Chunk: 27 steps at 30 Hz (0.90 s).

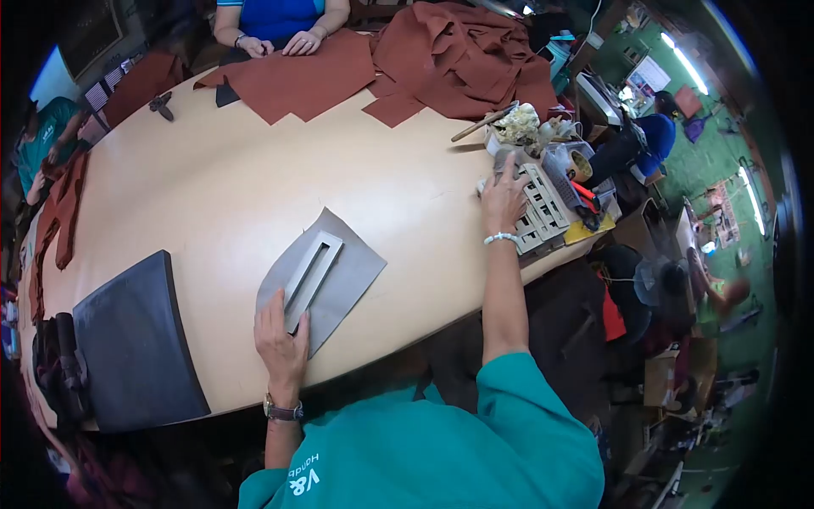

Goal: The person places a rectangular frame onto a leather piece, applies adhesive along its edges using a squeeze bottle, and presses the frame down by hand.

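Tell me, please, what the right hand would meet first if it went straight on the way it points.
The right hand seems to touch a greyish item; beyond it, the cream-coloured clump looks first in line, though depth is unclear.

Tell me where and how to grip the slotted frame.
Probably best across the two long sides of the slotted frame, at its near end, coming from the person's side and slightly above. It is long and narrow, lies on the grey piece and slants away to the right, so fingers and thumb can straddle it. The left hand is placed there.
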{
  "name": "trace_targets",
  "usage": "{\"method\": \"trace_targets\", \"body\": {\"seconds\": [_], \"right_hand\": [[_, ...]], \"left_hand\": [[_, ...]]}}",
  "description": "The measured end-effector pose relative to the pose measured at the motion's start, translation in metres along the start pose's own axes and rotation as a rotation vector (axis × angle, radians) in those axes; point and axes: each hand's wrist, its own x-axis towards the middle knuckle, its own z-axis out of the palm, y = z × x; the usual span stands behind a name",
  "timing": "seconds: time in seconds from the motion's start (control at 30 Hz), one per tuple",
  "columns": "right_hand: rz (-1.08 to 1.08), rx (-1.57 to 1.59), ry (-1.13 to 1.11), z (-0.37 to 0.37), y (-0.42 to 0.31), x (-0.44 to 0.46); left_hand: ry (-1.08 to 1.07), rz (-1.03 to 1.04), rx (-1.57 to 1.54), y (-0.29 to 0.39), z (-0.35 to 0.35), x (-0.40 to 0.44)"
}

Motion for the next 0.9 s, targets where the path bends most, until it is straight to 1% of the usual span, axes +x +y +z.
{"method": "trace_targets", "body": {"seconds": [0.03,0.13,0.27,0.3,0.4,0.5,0.6,0.63,0.73,0.77,0.87,0.9], "right_hand": [[0.026,0.055,0.020,-0.003,-0.002,-0.005],[-0.043,0.150,0.135,-0.017,0.000,-0.002],[-0.087,0.287,0.375,-0.023,-0.005,0.020],[-0.015,0.243,0.280,-0.029,-0.008,0.023],[0.014,0.132,0.249,-0.008,-0.005,0.022],[0.046,0.060,0.034,0.002,-0.006,0.007],[0.027,0.202,0.146,-0.013,-0.007,0.000],[-0.041,0.261,0.230,-0.018,-0.007,0.004],[0.002,0.294,0.289,-0.038,-0.014,0.021],[0.043,0.237,0.278,-0.039,-0.013,0.026],[0.037,0.122,0.135,-0.027,-0.008,0.025],[-0.013,0.105,0.028,-0.031,-0.009,0.019]], "left_hand": [[-0.005,-0.004,-0.002,0.001,-0.001,-0.001],[0.003,0.016,0.002,0.001,-0.001,0.001],[-0.030,-0.014,0.015,0.003,-0.001,0.001],[-0.025,-0.010,0.008,0.002,-0.001,0.002],[-0.018,-0.005,-0.008,0.002,-0.002,0.001],[-0.021,-0.002,-0.003,0.002,-0.002,-0.001],[-0.002,0.009,0.012,0.001,-0.002,0.003],[-0.001,0.007,0.009,0.003,-0.003,0.002],[0.002,0.004,-0.007,0.003,-0.001,0.001],[0.006,0.001,-0.009,0.002,-0.001,0.001],[0.002,-0.002,0.005,0.004,-0.002,0.001],[0.004,0.005,-0.004,0.004,-0.002,0.001]]}}
